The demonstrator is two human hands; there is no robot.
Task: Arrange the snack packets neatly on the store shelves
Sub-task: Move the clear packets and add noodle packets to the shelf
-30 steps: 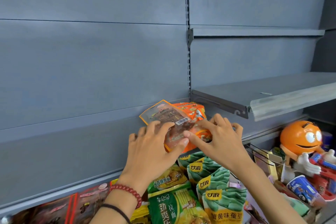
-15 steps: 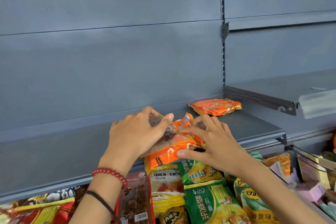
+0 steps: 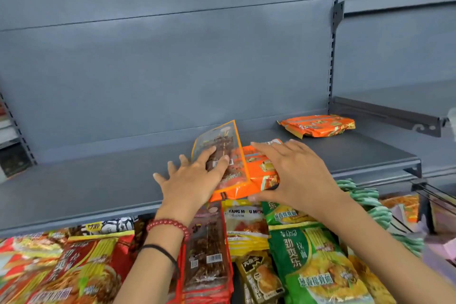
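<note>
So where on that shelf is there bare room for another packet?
Widest bare stretch: the grey shelf left of the left hand. A smaller patch lies between the right hand and the back-right orange packet. Crowded: the stack under both hands and the packets below the shelf.

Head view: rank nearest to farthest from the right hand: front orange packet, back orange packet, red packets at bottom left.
1. Front orange packet: under the right hand, touching it.
2. Back orange packet: rear right of the shelf.
3. Red packets: bottom left, below the shelf.
</note>
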